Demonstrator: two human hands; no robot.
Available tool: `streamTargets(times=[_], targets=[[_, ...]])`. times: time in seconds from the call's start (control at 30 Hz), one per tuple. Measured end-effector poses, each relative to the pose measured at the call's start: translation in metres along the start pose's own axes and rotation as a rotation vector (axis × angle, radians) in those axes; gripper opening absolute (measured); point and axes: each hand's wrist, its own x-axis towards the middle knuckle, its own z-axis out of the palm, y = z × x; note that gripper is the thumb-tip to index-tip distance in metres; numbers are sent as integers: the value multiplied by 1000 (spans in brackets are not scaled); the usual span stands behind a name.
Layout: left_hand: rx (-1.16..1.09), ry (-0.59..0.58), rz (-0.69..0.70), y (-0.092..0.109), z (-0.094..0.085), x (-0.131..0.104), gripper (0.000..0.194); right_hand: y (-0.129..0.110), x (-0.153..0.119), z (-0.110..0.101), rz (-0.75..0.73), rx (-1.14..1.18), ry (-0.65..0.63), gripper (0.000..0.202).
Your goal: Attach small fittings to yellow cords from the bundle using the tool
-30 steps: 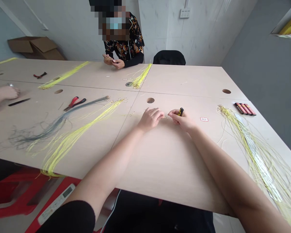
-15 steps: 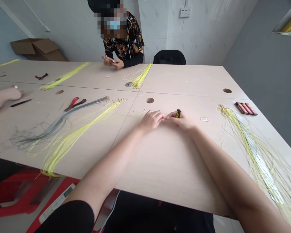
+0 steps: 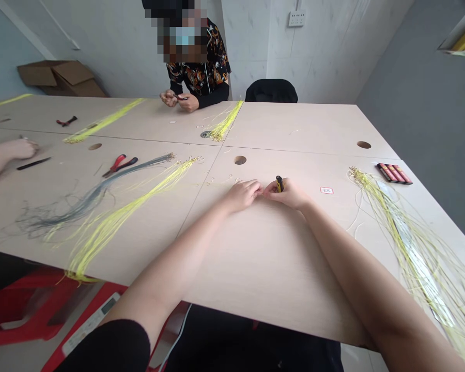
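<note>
Head view, contents of the counter point(image 3: 271, 258) and surroundings.

Left hand point(image 3: 245, 195): one, low over the counter; fingers curled, fingertips pressed together; anything pinched there is too small to tell.

Right hand point(image 3: 287, 194): one, facing the left, fingertips at or very near the other's; fingers closed round a short black-and-yellow tool point(image 3: 279, 184), which stands up out of the grip, slightly tilted. Type of tool cannot be told.

Small gold-coloured bits point(image 3: 210, 180): several, loose, just beyond and left of the left hand.

Paper label point(image 3: 326, 190): one, red-edged, right of the right hand.

Yellow strand bundle point(image 3: 120, 217): left of the left forearm, near end overhanging the counter edge. Beside it, grey strand bundle point(image 3: 86, 201), frayed at its near end.

Pliers point(image 3: 120, 163): one pair, red and black handles, just beyond the grey bundle.

Right side: pale yellow strands point(image 3: 372, 194), spread, lying along a shiny clear strip point(image 3: 414, 250); near their far end, a row of red-and-black cylinders point(image 3: 394, 173), side by side.

Far side: a seated co-worker point(image 3: 217, 57) in a patterned top, both forearms on the counter, holding a small dark item; another yellow bundle point(image 3: 228, 122) nearby.

Far left: another person's hand point(image 3: 25, 149), near a slim black tool point(image 3: 34, 163).
</note>
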Motion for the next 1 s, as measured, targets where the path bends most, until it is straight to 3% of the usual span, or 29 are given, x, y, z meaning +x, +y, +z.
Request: streamTargets(times=[0.43,1.0], targets=[[-79,0,-9,1,-1,-1,15,-3,0,5,-5,-46,-30,23],[-390,140,-129,8,-9,-6,17,1,1,2,12,0,17,24]])
